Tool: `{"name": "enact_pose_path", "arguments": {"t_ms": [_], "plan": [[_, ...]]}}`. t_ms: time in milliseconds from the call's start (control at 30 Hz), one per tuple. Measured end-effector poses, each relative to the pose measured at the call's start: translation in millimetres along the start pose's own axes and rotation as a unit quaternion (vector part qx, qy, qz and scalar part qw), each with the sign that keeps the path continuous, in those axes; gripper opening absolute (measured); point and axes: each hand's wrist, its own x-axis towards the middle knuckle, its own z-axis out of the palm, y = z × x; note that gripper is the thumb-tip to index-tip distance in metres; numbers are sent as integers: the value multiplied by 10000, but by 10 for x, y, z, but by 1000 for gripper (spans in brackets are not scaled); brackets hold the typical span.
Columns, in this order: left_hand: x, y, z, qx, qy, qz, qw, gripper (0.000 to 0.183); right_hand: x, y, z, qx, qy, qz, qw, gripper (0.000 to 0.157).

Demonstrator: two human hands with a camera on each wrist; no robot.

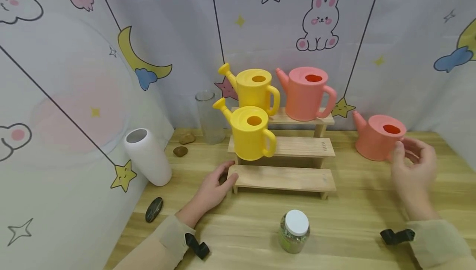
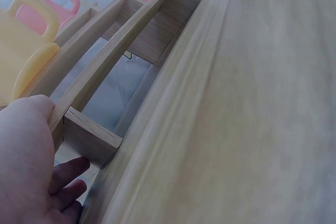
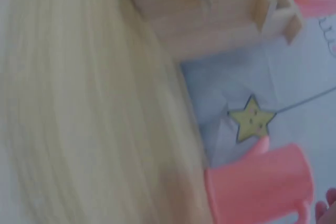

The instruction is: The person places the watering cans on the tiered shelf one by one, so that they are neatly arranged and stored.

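Note:
My left hand holds the left end of the lowest shelf of a three-tier wooden stand, thumb over the board and fingers by its end. My right hand is at the handle side of a pink watering can standing on the table. In the right wrist view, blurred, its fingertips show just apart from the pink handle. One yellow watering can stands on the middle shelf. Another yellow can and a second pink can are on the top shelf.
A jar with a white lid stands in front of the stand. At the left are a white vase, a clear glass vase, a dark stone and two brown stones. A printed cloth hangs behind.

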Motion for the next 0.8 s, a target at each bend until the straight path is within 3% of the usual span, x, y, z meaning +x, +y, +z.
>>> {"name": "enact_pose_path", "arguments": {"t_ms": [133, 267, 500, 800], "plan": [[-8, -19, 16, 4, -56, -57, 10000, 54, 36, 230, -57, -299, 433, 20, 9986, 38], [-5, -39, 14, -12, -42, -84, 10000, 55, 49, 453, -106, -714, 325, 261, 9966, 49], [-22, -14, -13, -62, -49, -120, 9999, 56, 121, 668, -147, -906, -643, 983, 9889, 72], [-16, -2, -13, -21, -46, -123, 9999, 53, 177, 746, -132, -893, -1645, 1127, 9758, 85]]}}
